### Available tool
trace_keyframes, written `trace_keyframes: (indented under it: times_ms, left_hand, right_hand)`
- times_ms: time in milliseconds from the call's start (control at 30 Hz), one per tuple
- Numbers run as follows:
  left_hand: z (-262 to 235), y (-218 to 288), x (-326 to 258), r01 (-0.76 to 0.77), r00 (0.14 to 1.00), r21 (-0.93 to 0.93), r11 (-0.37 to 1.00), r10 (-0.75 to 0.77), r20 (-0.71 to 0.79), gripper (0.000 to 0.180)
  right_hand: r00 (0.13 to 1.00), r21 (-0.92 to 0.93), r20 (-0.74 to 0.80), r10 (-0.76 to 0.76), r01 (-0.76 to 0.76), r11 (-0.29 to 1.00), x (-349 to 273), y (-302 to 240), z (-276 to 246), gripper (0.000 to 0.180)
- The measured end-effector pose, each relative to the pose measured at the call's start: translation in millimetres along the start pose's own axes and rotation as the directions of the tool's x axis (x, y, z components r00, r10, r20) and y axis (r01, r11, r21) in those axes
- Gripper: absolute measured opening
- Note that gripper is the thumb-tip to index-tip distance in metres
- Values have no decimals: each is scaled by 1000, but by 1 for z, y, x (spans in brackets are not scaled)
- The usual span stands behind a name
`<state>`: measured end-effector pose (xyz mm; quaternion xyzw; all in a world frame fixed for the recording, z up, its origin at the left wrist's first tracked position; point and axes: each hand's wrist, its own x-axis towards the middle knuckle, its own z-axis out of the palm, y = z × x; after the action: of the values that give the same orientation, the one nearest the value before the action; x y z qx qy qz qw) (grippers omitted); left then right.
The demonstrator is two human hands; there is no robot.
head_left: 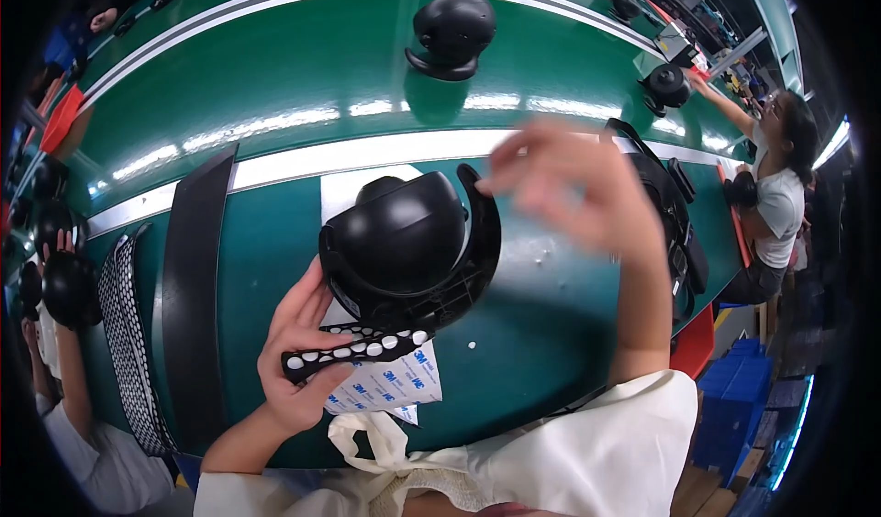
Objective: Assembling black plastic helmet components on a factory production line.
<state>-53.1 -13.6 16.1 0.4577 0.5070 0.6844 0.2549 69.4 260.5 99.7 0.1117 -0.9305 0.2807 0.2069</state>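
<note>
This looks like a factory assembly floor. A long, glossy green lane (303,86) edged with metal rails (284,166) runs past the counter (541,352), carrying rounded black units (456,26) much like the black device (404,233) here. Co-workers (778,173) flank it, blue containers (734,389) and cartons (716,499) crowd the right, and strip lights (832,145) glow.

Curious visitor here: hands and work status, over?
Left hand gripping black white-dotted strip. Right hand blurred, near glossy black rounded shell. Blue-printed white sheets beneath strip.
</note>
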Motion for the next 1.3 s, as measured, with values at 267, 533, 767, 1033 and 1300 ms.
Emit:
trace_keyframes:
  times_ms: [267,533,767,1033,1300]
  left_hand:
    - [2,-1,5,-20,999,-24,1000,21,49,16]
    - [3,-3,0,-32,998,-62,998,35,53,18]
    - [-4,4,-6,-42,998,92,995,46,-50,20]
    - [9,41,2,102,993,232,967,-84,-84,36]
    - [22,45,24,171,985,128,977,-167,-39,27]
  right_hand:
    - [784,-436,-416,462,-617,655,74,212,5,104]
    - [699,820,-180,693,-282,498,13,195,-36,64]
    - [765,911,-58,641,-223,348,-56,134,-43,71]
    - [818,320,-226,529,-451,834,-76,75,-54,86]
    - [815,-534,-201,544,-557,636,-98,21,-47,80]
